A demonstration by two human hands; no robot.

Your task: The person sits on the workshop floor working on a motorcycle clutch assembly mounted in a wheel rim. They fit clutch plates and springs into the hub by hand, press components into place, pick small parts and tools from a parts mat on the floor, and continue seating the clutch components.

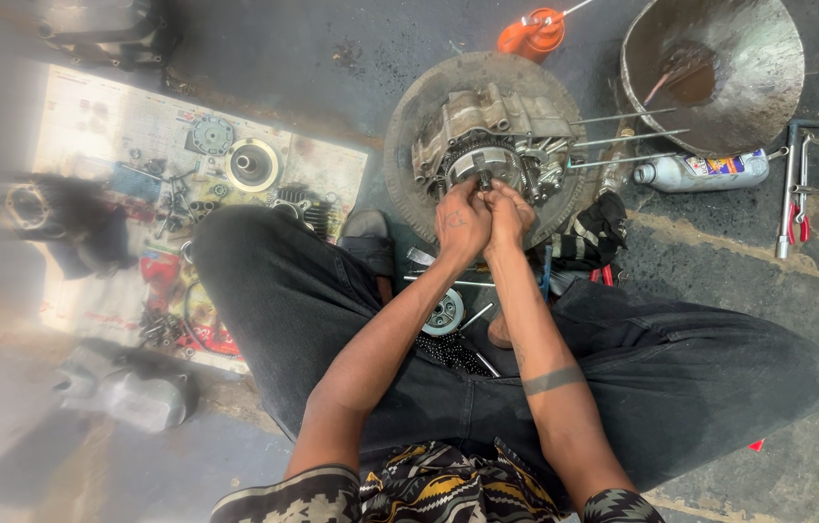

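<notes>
Head view: left hand (460,225) and right hand (511,215) pressed together, pinching small metal part on grey motorcycle engine block (492,140) inside round metal pan (409,184); many removed parts on printed paper sheet (119,126), engine half dismantled

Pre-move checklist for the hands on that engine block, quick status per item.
1. Both hands on the work: left hand and right hand meet at the small metal part at the centre of the grey metal engine block. Ok.
2. Grip on that part: fingers hide it. Cannot tell.
3. Block support: it sits inside the round, worn metal tray. Ok.
4. Long metal studs jut out to the side, close to the white plastic bottle lying on the floor. Not ok.
5. Removed parts: laid on the printed paper sheet beside the left knee. Ok.
6. Large dented metal bowl with brown liquid: upright, apart from the tray. Ok.
</notes>
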